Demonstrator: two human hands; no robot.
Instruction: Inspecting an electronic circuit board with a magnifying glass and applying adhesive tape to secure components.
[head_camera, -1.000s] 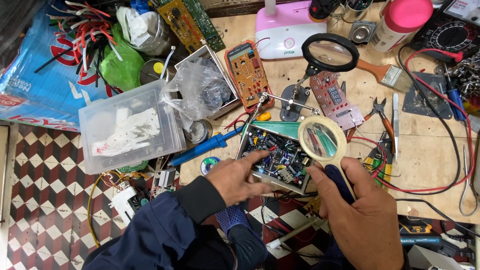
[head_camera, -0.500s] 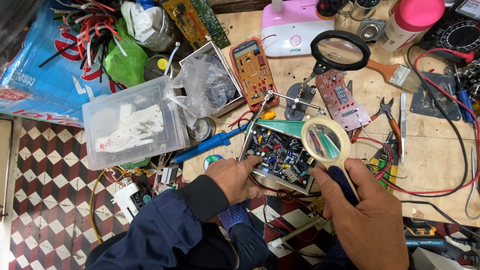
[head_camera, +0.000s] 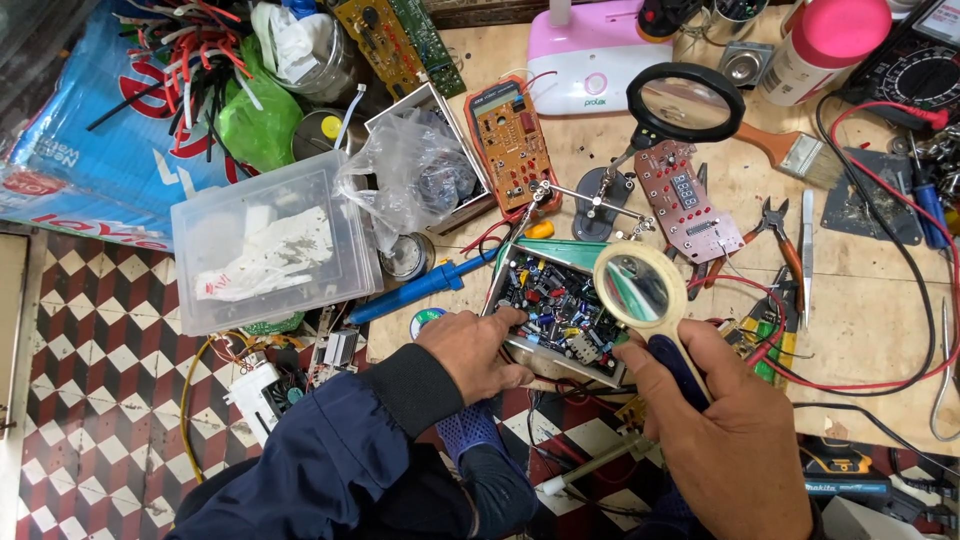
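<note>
Item: circuit board (head_camera: 555, 305), our left hand (head_camera: 470, 350) gripping its near edge; right hand (head_camera: 720, 420) clamped on magnifying glass (head_camera: 640, 290). We judge best: lens level, board steady.

A circuit board (head_camera: 555, 305) is held at its near left edge by the left hand (head_camera: 475, 350), over the front edge of the workbench (head_camera: 870, 350). A handheld magnifier (head_camera: 640, 288) is gripped by the right hand (head_camera: 725, 420) above the board's right end. Behind it a helping-hands stand (head_camera: 600, 195) is placed, a second board (head_camera: 688, 200) to its right. A soldering iron (head_camera: 420, 288) lies left of the board; farther left, a plastic box (head_camera: 270, 240). Cutters (head_camera: 780, 235) and tweezers (head_camera: 806, 255) lie to the right.
</note>
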